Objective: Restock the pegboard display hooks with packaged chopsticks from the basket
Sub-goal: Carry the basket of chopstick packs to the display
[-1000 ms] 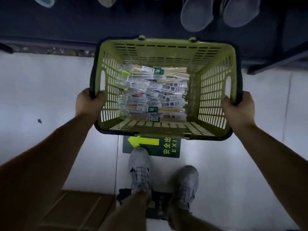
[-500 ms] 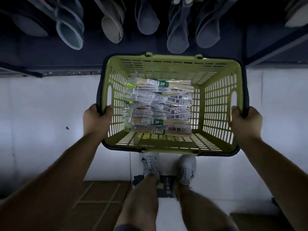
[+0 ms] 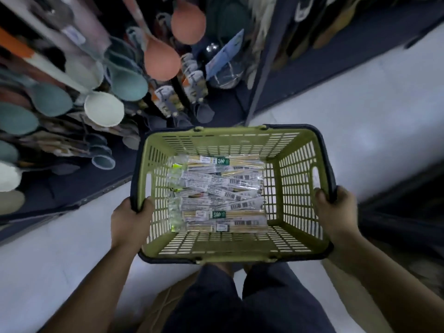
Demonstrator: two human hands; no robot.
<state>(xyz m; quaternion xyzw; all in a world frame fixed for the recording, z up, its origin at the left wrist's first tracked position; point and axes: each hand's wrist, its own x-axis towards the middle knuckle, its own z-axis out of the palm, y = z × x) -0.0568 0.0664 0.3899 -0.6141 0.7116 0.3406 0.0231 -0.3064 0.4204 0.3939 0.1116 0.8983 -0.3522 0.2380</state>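
Left hand point(image 3: 131, 219): clenched over the dark rim on the left short side of the green basket point(image 3: 230, 143), thumb tucked inside the slatted wall. Right hand point(image 3: 336, 210): grasping the opposite rim in the same way, thumb inside. Between the two hands I see the basket carried level, in front of my dark trousers point(image 3: 240, 296) and above the pale floor point(image 3: 360, 111).

Packaged chopsticks point(image 3: 216, 188): a loose pile of clear-wrapped packets lying flat on the basket bottom, lengthwise from side to side, set nearer the left wall than the right. White barcode labels show on most; two packets carry green labels.

Beyond the basket, upper left: hanging ladles point(image 3: 103, 109) in teal, cream and salmon on a dark display, blurred. I cannot make out the hooks. A cardboard box point(image 3: 163, 304) lies on the floor beside my legs.
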